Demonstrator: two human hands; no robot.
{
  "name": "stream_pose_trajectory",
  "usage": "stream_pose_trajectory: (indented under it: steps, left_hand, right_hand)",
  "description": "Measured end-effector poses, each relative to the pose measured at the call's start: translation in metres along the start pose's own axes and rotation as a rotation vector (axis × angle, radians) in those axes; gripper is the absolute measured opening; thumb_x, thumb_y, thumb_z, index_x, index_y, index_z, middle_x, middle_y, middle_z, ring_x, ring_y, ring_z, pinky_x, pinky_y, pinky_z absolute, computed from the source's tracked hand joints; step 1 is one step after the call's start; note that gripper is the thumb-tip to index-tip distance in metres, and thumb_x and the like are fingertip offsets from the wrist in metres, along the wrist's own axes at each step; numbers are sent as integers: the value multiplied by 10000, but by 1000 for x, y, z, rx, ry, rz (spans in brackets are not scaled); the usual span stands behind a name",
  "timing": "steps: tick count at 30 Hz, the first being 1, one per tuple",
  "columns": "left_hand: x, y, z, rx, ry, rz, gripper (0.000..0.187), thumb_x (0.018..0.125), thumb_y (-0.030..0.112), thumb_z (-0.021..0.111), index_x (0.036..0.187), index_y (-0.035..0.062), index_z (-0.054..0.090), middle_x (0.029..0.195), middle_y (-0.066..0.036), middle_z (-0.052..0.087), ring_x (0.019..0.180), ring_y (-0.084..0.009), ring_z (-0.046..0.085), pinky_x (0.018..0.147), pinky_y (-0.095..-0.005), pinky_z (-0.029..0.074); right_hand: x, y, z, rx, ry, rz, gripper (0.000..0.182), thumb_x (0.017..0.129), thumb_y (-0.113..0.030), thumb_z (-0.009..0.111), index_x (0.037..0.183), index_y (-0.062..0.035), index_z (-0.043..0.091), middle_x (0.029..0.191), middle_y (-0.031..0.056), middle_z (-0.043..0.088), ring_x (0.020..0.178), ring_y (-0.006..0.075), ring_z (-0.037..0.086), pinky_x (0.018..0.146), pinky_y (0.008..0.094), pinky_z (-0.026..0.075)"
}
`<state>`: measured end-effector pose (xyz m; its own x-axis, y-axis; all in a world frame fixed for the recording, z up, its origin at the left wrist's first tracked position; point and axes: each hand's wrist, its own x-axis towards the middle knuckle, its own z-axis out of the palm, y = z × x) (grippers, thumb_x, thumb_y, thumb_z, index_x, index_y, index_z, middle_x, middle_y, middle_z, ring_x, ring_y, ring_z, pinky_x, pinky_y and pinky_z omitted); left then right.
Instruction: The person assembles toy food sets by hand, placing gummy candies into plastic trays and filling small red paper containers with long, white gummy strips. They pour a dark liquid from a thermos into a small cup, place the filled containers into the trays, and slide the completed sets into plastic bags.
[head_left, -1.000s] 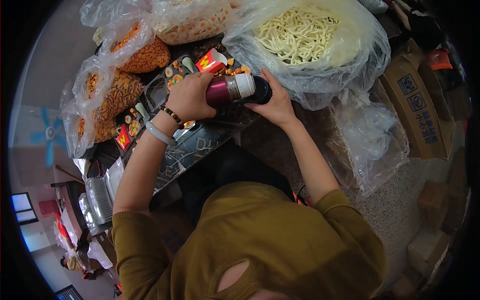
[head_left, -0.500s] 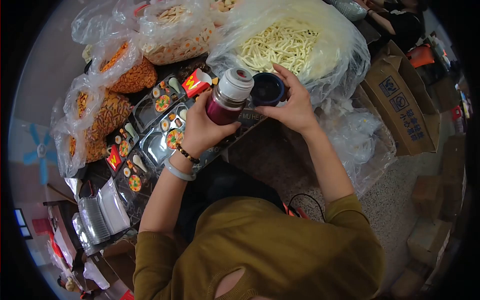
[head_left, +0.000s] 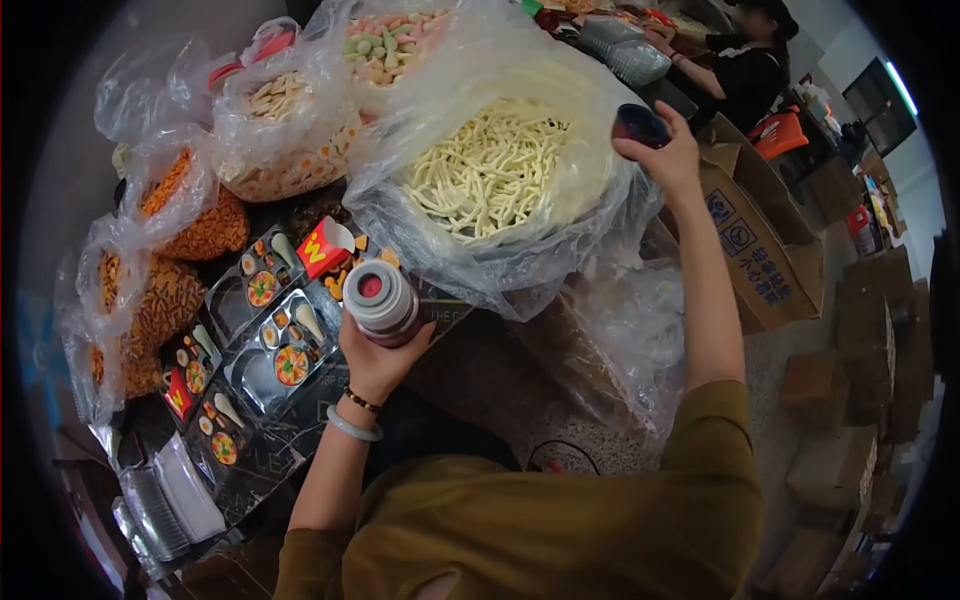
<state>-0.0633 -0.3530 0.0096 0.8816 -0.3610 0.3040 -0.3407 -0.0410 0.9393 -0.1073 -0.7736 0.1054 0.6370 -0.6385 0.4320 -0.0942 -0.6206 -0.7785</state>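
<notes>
My left hand (head_left: 370, 362) is wrapped round a thermos flask (head_left: 385, 300), held upright in front of my body. Its steel neck and pale stopper with a red centre face me. Off to the right, my right hand (head_left: 675, 158) grips a dark blue thermos cup (head_left: 640, 124), tilted beside the rim of a big clear bag. That bag holds pale, noodle-like strands (head_left: 490, 170). Just behind the flask stands a red fries-style carton (head_left: 327, 246). Left of the flask lie clear plastic trays (head_left: 262, 385) filled with small food-shaped pieces.
Bags of orange snacks (head_left: 170, 300) and a bag of white pieces (head_left: 290, 150) line the left and back. Stacked clear lids (head_left: 170, 500) lie at the lower left. A cardboard box (head_left: 760, 240) stands at right. Another person (head_left: 740, 70) works at the back right.
My right hand has carried the cup away from the flask, up and to the right. The flask has come lower and nearer to me in my left hand. My view has also shifted.
</notes>
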Motion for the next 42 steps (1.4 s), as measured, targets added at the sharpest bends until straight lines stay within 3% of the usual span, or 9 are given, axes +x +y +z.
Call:
stream_pose_trajectory:
  steps: [3,5,12,18,21,25,31,35,42]
  left_hand:
    - [1,3,-5,65,-3,38,504,594,123,846,1022,11,604,967,-60,660,906,-165,645,849,-315,500]
    - [-1,-4,-5,103,-1,26,509,585,144,853,1013,19,608,959,-58,662,886,-161,647,831,-310,504]
    - [-5,-20,-9,103,-99,-95,708,567,129,844,1173,46,489,1112,-77,547,1021,-186,555,895,-328,450]
    - [-8,-18,-15,132,-130,-140,777,565,147,853,1210,41,432,1144,-114,540,1054,-227,554,929,-359,441]
    - [3,-10,-13,138,-135,50,805,570,148,857,1229,43,407,1151,-118,536,1060,-233,552,934,-365,441]
    - [3,-10,-13,113,-143,32,817,579,145,860,1241,50,390,1163,-121,531,1076,-237,548,939,-368,441]
    - [1,-13,-14,17,-101,-13,747,571,167,878,1196,37,491,1160,-118,566,1068,-217,572,913,-358,462]
    - [3,-17,-11,52,-41,71,751,556,177,882,1191,32,508,1117,-89,591,1021,-187,602,892,-321,482]
    - [0,-16,-10,109,-12,83,830,548,220,888,1228,40,448,1120,-115,578,1041,-235,606,909,-347,482]
  right_hand:
    - [66,60,-30,-226,169,-79,922,526,-329,879,1281,30,489,1213,184,588,1064,274,604,902,348,479]
    - [89,68,-40,-325,247,51,920,533,-328,879,1291,12,485,1240,184,569,1094,282,583,923,357,465]
    - [147,180,-35,-568,312,279,909,588,-314,867,1333,-10,445,1311,190,511,1156,312,540,955,384,452]
    - [168,248,-11,-548,347,397,851,606,-332,855,1310,-34,481,1281,187,546,1158,337,540,970,406,444]
    - [172,272,3,-562,369,370,824,624,-353,842,1297,-30,493,1259,187,564,1150,338,548,969,403,445]
    - [202,344,-3,-635,363,392,803,664,-381,817,1304,-25,488,1263,177,564,1142,326,556,967,409,444]
    - [203,327,-2,-616,310,322,715,694,-307,800,1280,-21,506,1251,171,570,1132,316,560,963,390,446]
    - [209,319,-16,-559,296,259,658,714,-258,788,1265,-18,518,1242,166,574,1126,310,563,960,377,447]
    - [177,218,-12,-203,413,42,561,750,-171,768,1237,-14,540,1228,159,581,1116,298,568,955,355,450]
